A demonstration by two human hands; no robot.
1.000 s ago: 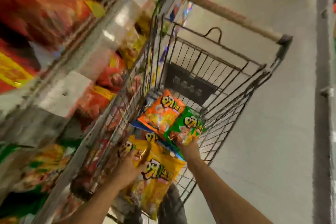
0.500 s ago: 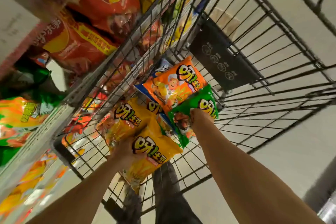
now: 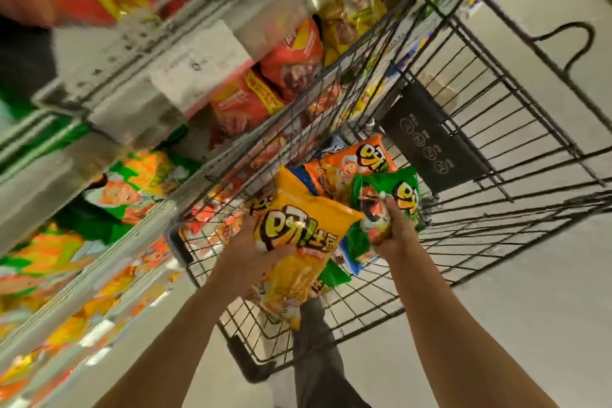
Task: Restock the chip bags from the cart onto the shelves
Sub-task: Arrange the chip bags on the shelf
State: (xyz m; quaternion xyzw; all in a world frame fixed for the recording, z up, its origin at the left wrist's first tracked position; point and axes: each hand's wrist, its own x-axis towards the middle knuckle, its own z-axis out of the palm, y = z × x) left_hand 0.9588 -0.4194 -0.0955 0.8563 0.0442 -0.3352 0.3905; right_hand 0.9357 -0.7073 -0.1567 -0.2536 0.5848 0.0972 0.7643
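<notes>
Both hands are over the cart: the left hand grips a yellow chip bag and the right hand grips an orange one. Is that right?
Not quite. In the head view the right hand grips a green chip bag, not an orange one; the orange bag lies in the cart beyond it. The left hand does grip the yellow chip bag.

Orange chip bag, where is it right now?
Head view, right of centre: the orange chip bag lies in the cart, just beyond the green bag gripped by the right hand.
</notes>
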